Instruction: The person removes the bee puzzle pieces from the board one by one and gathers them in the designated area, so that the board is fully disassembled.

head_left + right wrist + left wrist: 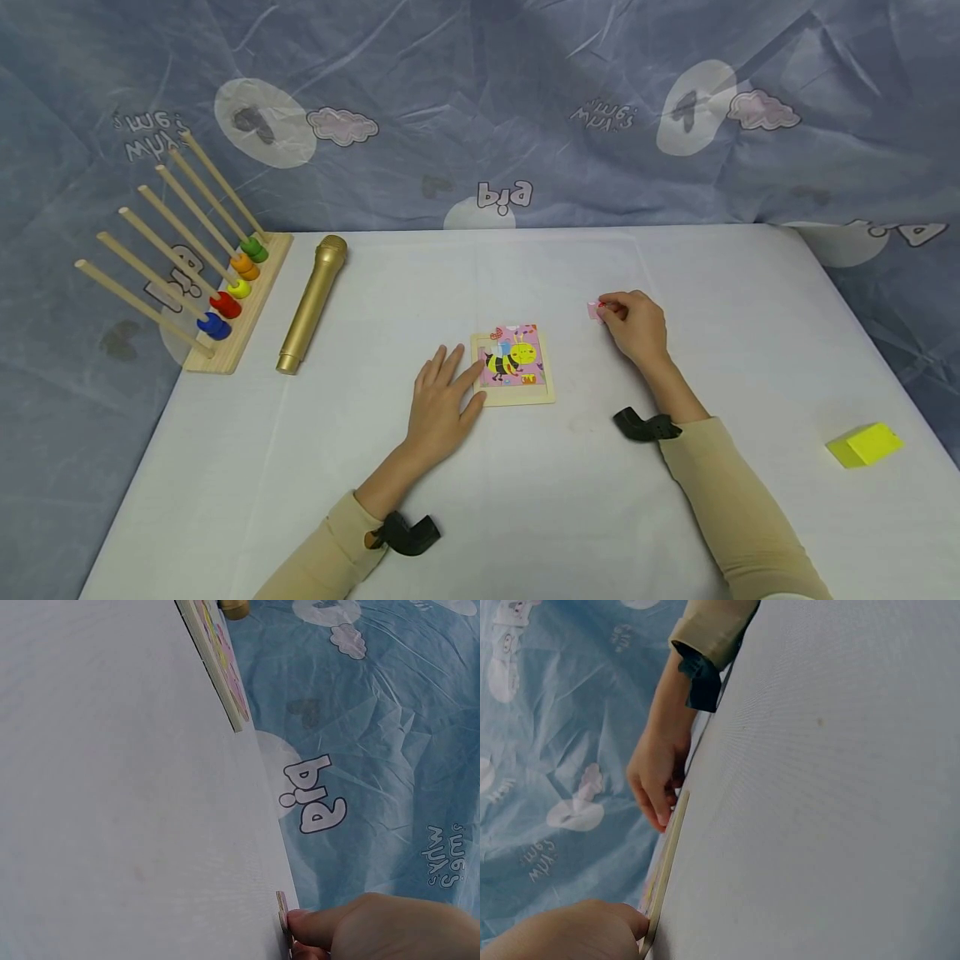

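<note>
A small wooden jigsaw puzzle [513, 358] with a yellow-and-black bee on pink lies in a pale frame near the table's middle. My left hand [442, 412] rests flat at its left side, fingers spread, index finger and thumb touching the frame's left edge. To the right and farther back, my right hand [637, 325] pinches a small pink puzzle piece [593, 310] at the table surface. Fingers cover part of that piece. In the right wrist view its edge [282, 901] shows beside the thumb. In the left wrist view, the frame [671, 862] appears edge-on.
A wooden peg rack [255, 308] with coloured beads stands at the left. Beside it lies a gold microphone [313, 304]. A yellow block [866, 445] sits near the right edge. Behind the white table [525, 500] hangs a blue-grey patterned cloth [480, 108].
</note>
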### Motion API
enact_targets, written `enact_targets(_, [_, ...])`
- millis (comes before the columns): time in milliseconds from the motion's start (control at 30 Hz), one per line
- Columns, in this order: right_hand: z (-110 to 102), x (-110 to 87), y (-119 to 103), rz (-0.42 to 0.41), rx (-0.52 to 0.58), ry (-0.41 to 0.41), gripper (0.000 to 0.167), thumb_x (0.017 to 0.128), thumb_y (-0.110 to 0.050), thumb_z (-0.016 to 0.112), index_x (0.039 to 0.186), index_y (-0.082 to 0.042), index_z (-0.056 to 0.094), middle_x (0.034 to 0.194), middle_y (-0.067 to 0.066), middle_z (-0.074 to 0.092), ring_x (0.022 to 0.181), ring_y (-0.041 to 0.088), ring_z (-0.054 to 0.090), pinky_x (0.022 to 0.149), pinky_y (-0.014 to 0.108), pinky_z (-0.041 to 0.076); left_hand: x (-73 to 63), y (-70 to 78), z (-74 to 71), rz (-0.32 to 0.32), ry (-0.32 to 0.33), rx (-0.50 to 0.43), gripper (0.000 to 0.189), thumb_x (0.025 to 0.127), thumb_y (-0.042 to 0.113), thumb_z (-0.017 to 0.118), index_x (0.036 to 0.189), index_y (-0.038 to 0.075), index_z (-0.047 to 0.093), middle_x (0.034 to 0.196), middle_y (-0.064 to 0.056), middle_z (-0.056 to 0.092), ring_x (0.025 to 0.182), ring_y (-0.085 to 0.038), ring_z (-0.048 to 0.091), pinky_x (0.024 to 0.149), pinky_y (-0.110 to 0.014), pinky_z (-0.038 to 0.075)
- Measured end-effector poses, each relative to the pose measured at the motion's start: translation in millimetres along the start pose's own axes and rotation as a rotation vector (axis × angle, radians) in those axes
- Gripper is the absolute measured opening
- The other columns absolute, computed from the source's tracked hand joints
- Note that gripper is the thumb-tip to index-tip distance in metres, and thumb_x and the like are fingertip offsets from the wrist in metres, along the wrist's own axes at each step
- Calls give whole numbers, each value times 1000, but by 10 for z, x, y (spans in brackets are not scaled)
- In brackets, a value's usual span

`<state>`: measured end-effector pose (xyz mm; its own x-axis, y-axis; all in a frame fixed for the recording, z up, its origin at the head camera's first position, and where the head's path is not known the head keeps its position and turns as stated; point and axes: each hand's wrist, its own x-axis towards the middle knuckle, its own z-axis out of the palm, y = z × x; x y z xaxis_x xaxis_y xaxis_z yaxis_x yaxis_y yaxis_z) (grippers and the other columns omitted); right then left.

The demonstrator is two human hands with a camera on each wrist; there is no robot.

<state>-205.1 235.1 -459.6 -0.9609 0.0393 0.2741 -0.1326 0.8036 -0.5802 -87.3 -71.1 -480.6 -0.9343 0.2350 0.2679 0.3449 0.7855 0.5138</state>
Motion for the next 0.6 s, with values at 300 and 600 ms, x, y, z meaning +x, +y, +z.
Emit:
enact_targets(300, [-6,-8,-18,6,10,-6,20,90,-9,67,107,0,73,84,16,62,74,25,55,63,32,39,-7,-2,-10,-6,-3,-7,43,92,25,63,134,14,61,151,-18,42,146,-41,26,115,-60,21])
enact_targets(600, [-66,25,-16,97,123,52,23,91,-7,64,112,2,71,91,19,65,76,13,50,67,19,38,-9,12,-15,-3,-5,-8,43,92,26,63,134,14,61,151,-18,42,146,-41,26,115,-59,21])
